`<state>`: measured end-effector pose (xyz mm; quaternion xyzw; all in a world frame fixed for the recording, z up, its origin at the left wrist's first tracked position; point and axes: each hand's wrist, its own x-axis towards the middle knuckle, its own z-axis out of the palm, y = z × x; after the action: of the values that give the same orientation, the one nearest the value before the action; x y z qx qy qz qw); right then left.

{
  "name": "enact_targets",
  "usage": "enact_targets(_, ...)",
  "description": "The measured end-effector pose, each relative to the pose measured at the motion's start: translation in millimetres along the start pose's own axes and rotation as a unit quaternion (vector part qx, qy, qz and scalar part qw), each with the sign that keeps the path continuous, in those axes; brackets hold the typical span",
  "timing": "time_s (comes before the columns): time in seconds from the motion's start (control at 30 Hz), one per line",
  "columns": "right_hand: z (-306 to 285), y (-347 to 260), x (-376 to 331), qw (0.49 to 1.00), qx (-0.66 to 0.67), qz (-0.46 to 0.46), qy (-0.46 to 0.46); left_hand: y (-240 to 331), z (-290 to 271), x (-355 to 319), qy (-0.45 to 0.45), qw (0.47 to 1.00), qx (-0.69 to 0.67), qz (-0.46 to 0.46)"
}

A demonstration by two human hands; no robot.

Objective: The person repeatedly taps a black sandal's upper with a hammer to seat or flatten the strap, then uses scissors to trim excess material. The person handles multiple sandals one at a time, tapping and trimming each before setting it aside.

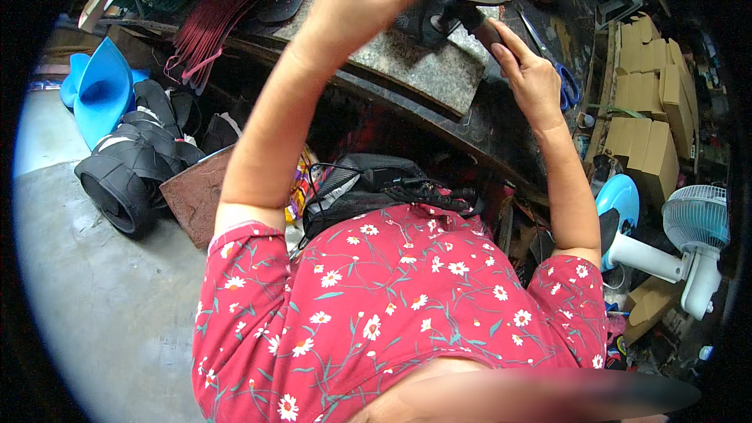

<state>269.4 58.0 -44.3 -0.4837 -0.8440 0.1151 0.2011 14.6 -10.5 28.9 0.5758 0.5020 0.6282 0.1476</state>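
At one o'clock, the right hand (533, 74) wraps its fingers round the dark-handled hammer with a curved metal head (478, 3). At twelve, the left hand (372, 4) spreads its thumb; its cropped fingers' hold cannot be told. Hammering seems underway; the next strike likely needs the black curved piece (423, 23) steady on the rough, speckled grey slab (427, 74).

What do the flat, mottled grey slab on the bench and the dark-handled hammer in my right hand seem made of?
Slab: probably stone, matte, judging by its speckled grain. Hammer: the head looks like steel, given its grey glint; the dull, dark brown handle may be wood or plastic.
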Motion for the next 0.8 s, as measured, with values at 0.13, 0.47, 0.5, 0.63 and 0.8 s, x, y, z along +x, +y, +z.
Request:
enact_targets(0.13, 2, -3, 0, 0.997, 0.063, 0.03, -0.02, -42, 27, -46, -0.044, 0.955, 0.29, -0.048)
enact_targets(0.47, -28, -10, -3, 0.984, 0.132, -0.101, 0.061, -63, 9, -43, -0.087, 0.953, 0.285, -0.052)
enact_targets(0.5, -25, -7, -4, 0.993, -0.043, -0.109, -0.009, -59, 5, -43, -0.098, 0.952, 0.285, -0.054)
enact_targets(0.63, -33, 8, 4, 0.98, -0.089, -0.145, 0.104, -42, -8, -42, -0.113, 0.934, 0.33, -0.075)
enact_targets(0.8, -39, 1, 5, 0.975, 0.142, -0.1, 0.136, -32, -12, -41, -0.118, 0.928, 0.347, -0.066)
